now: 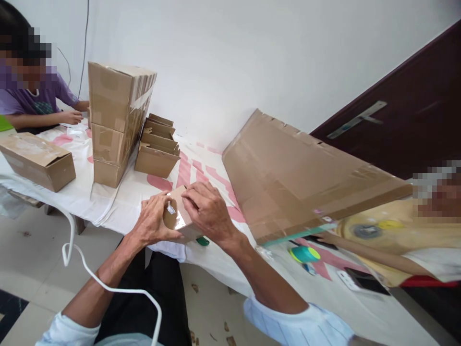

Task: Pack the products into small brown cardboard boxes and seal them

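Here's the small cardboard box (pixel 178 199), right between the two grips at the near edge of the surface (pixel 216 262), tilted, with a shiny strip catching the light. The left grip (pixel 153 218) has it firmly, wrapped round its left side, fingers over the top and thumb stretched along the lower edge. Across from it the right grip (pixel 209 209) bears on the box's right side, fingertips bunched at the upper edge; whether they pinch anything, I cannot tell. A small pale label (pixel 170 207) shows on the side by the left fingers.

Just under the box, a green object (pixel 202 241) peeks out. Beyond, a row of open cartons (pixel 158 158) stands beside a tall taped stack (pixel 110 129), and further left lies a long carton (pixel 38 161). Over on the right, a big cardboard panel (pixel 302 178) leans at a slant, with a green-and-yellow roll (pixel 304 254) near its foot and a dark phone (pixel 365 281) further along.
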A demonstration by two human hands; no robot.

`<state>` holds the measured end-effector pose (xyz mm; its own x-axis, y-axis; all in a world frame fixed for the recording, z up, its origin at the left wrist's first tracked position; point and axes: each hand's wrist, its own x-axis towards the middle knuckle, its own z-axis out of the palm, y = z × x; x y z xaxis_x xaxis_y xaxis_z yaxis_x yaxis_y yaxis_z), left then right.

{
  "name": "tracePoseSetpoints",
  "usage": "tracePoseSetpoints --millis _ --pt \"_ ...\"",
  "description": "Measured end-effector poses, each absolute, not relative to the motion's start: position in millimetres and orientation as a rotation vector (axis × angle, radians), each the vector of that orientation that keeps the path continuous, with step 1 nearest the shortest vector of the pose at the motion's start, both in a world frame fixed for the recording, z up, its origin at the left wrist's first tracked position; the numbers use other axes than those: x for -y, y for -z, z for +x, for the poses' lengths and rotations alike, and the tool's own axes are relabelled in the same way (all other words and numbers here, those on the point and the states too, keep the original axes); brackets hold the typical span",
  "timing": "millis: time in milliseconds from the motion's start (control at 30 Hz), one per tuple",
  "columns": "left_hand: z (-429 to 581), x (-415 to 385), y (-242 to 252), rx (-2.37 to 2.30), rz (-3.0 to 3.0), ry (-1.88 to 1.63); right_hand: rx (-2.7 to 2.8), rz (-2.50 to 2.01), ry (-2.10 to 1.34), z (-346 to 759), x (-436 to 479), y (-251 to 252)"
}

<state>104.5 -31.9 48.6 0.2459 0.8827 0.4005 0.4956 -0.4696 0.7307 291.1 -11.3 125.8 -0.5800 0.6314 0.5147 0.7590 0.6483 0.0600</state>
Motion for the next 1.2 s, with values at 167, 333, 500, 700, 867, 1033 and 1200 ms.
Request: tracePoseSetpoints --millis 167,333,500,700,867,1033,1200 --pt "100.0 27.1 -34.5 -1.189 2.101 -1.232 2.331 -1.031 0.136 299.6 0.7 -123.1" --pt "98.9 25.1 -24.4 -1.153 2.146 -1.369 2.316 -1.041 0.133 297.8 2.4 -120.3" --pt "99.6 24.2 -24.9 -1.165 2.151 -1.374 2.300 -1.024 0.149 300.2 1.3 -119.7" --pt "99.7 24.3 -35.8 -1.149 2.161 -1.324 2.305 -1.009 0.174 302.3 -0.1 -118.2" --pt "100.3 22.8 -40.6 -1.145 2.160 -1.303 2.286 -0.959 0.195 302.4 -1.7 -116.0" --pt "100.0 22.9 -42.8 -1.149 2.151 -1.276 2.282 -0.966 0.171 302.6 -2.0 -115.6" --pt "100.3 23.0 -42.9 -1.136 2.139 -1.273 2.277 -0.961 0.167 302.7 -1.7 -115.8"
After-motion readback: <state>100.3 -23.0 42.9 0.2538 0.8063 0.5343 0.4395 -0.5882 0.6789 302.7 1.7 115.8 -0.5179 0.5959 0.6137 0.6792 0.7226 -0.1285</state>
